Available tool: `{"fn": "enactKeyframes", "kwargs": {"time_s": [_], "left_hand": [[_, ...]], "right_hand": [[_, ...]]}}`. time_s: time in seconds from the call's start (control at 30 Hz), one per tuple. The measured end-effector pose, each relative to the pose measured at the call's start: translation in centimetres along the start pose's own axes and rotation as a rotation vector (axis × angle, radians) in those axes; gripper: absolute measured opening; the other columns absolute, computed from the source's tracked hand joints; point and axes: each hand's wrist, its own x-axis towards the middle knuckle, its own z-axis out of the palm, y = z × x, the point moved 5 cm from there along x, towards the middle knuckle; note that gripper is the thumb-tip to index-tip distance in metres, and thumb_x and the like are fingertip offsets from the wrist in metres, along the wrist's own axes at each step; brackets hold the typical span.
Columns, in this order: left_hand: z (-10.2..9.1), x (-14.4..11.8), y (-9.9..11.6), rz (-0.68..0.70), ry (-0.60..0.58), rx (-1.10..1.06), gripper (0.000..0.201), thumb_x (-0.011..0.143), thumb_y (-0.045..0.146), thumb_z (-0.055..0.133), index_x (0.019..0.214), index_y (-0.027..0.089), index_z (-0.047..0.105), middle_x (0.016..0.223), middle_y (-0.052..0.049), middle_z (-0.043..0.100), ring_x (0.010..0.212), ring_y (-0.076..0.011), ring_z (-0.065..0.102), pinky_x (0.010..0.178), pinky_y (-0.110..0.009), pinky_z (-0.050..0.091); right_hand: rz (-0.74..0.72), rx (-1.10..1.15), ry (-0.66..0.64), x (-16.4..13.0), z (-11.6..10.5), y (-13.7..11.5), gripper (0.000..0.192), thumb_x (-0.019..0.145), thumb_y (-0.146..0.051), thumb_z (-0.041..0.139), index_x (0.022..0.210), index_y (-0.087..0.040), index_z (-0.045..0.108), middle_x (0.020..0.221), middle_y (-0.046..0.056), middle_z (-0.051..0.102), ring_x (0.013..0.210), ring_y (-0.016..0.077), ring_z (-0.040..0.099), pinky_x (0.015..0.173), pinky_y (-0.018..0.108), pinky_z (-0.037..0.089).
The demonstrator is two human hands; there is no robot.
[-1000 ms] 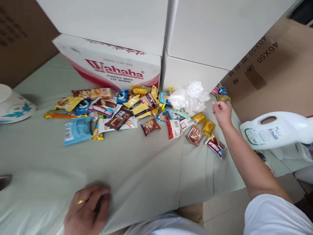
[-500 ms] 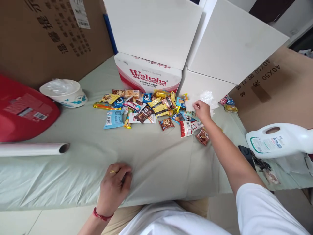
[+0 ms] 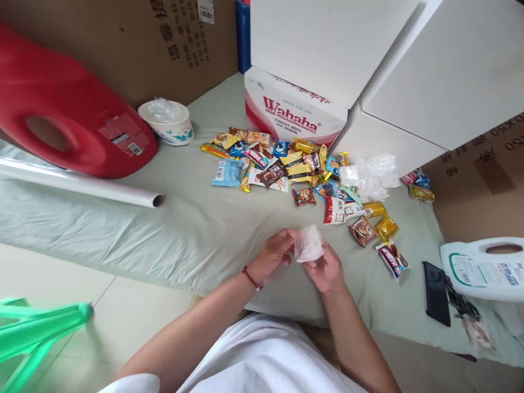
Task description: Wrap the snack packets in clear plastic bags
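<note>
Between my two hands, above the front of the cloth-covered table, is a small crumpled translucent plastic bag [image 3: 309,244]. My left hand [image 3: 275,254] pinches its left edge with thumb and fingers. On the lower right side, my right hand [image 3: 327,267] grips it, fingers curled beneath. Beyond the hands lies a pile of wrapped snacks, among them a brown cocoa packet [image 3: 272,173], a light blue packet [image 3: 226,172] and a cookie packet [image 3: 303,196]. A heap of clear plastic bags [image 3: 374,176] rests at the pile's right end.
A Wahaha carton [image 3: 292,112] stands behind the snacks. To the left are a paper bowl [image 3: 174,131], a red jug [image 3: 82,120] and a plastic-wrap roll [image 3: 90,183]. A phone [image 3: 436,293] and white detergent bottle [image 3: 483,270] lie right. A green stool [image 3: 49,327] is at lower left.
My right hand has come back from the bag heap with a plastic bag. My left hand has risen from the table and now holds it too. The view has shifted.
</note>
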Motion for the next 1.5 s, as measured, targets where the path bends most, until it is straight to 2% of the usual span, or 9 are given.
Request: {"fn": "enactKeyframes", "kwargs": {"time_s": [0.23, 0.4, 0.57, 0.73, 0.87, 0.93, 1.13, 1.3, 1.5], "left_hand": [[-2.2, 0.6, -0.5, 0.138, 0.209, -0.074, 0.044, 0.060, 0.050, 0.093, 0.079, 0.016, 0.073, 0.061, 0.004, 0.056, 0.055, -0.0060, 0.041, 0.050, -0.020, 0.031], [-2.0, -0.8, 0.1, 0.260, 0.101, -0.070, 0.028, 0.071, 0.040, 0.090, 0.084, 0.019, 0.076, 0.082, -0.002, 0.068, 0.066, -0.0103, 0.055, 0.061, -0.024, 0.045], [-1.7, -2.2, 1.6, 0.448, 0.010, 0.224, 0.014, 0.082, 0.033, 0.078, 0.077, 0.020, 0.076, 0.105, -0.011, 0.069, 0.096, -0.0208, 0.064, 0.081, -0.031, 0.051], [-2.9, -3.5, 1.4, 0.441, 0.042, 0.520, 0.019, 0.081, 0.025, 0.067, 0.064, 0.019, 0.069, 0.111, -0.012, 0.066, 0.098, -0.0240, 0.061, 0.075, -0.033, 0.047], [-2.2, -4.9, 1.9, 0.556, 0.199, 0.701, 0.014, 0.083, 0.029, 0.064, 0.091, 0.021, 0.073, 0.112, -0.012, 0.062, 0.097, -0.0247, 0.058, 0.070, -0.033, 0.044], [-0.4, -5.0, 1.9, 0.607, 0.179, 0.771, 0.031, 0.079, 0.034, 0.075, 0.107, 0.021, 0.070, 0.111, -0.012, 0.062, 0.097, -0.0253, 0.058, 0.079, -0.036, 0.047], [1.6, -1.8, 0.3, 0.383, 0.136, 0.537, 0.026, 0.087, 0.045, 0.069, 0.082, 0.020, 0.069, 0.080, -0.004, 0.064, 0.076, -0.0180, 0.056, 0.074, -0.032, 0.044], [-2.0, -1.3, 0.3, 0.207, 0.231, 0.120, 0.036, 0.074, 0.052, 0.081, 0.078, 0.018, 0.067, 0.072, 0.001, 0.062, 0.065, -0.0113, 0.051, 0.061, -0.024, 0.040], [-6.0, -3.1, 1.8, 0.166, 0.334, 0.015, 0.041, 0.069, 0.050, 0.088, 0.080, 0.018, 0.065, 0.080, -0.001, 0.067, 0.073, -0.0122, 0.061, 0.061, -0.021, 0.048]], "right_hand": [[-0.164, -0.210, 0.091, -1.8, -2.4, -1.4, 0.016, 0.076, -0.031, 0.076, 0.076, -0.021, 0.063, 0.064, -0.004, 0.056, 0.051, 0.0078, 0.044, 0.045, 0.019, 0.034], [-0.129, -0.206, 0.094, -1.1, -3.8, -2.7, 0.031, 0.081, -0.049, 0.078, 0.085, -0.022, 0.066, 0.072, -0.001, 0.061, 0.062, 0.0114, 0.054, 0.047, 0.020, 0.042], [-0.102, -0.246, 0.136, -0.1, -3.4, -2.8, 0.051, 0.077, -0.064, 0.079, 0.108, -0.025, 0.068, 0.087, 0.000, 0.067, 0.062, 0.0126, 0.055, 0.040, 0.020, 0.040], [-0.227, -0.277, 0.279, 0.5, -3.3, -3.6, 0.036, 0.073, -0.050, 0.087, 0.082, -0.020, 0.069, 0.072, -0.002, 0.059, 0.059, 0.0102, 0.047, 0.046, 0.020, 0.040], [-0.272, -0.342, 0.298, 0.2, -2.5, -3.6, 0.032, 0.075, -0.049, 0.086, 0.083, -0.020, 0.073, 0.078, -0.001, 0.059, 0.062, 0.0100, 0.046, 0.044, 0.019, 0.035], [-0.259, -0.339, 0.256, -0.1, -1.6, -3.0, 0.032, 0.079, -0.051, 0.083, 0.082, -0.021, 0.074, 0.074, -0.002, 0.058, 0.061, 0.0104, 0.046, 0.045, 0.020, 0.036], [-0.168, -0.230, 0.097, -0.6, 0.4, -1.9, 0.037, 0.084, -0.058, 0.075, 0.084, -0.021, 0.075, 0.077, 0.002, 0.069, 0.069, 0.0161, 0.058, 0.063, 0.028, 0.051], [-0.168, -0.196, 0.204, -1.0, -2.4, -3.2, 0.038, 0.077, -0.057, 0.081, 0.084, -0.021, 0.076, 0.081, 0.003, 0.071, 0.070, 0.0158, 0.060, 0.062, 0.027, 0.052], [-0.084, -0.351, 0.254, -2.3, -6.2, -3.1, 0.036, 0.071, -0.053, 0.088, 0.081, -0.020, 0.076, 0.066, -0.002, 0.058, 0.055, 0.0092, 0.046, 0.044, 0.020, 0.038]]}}
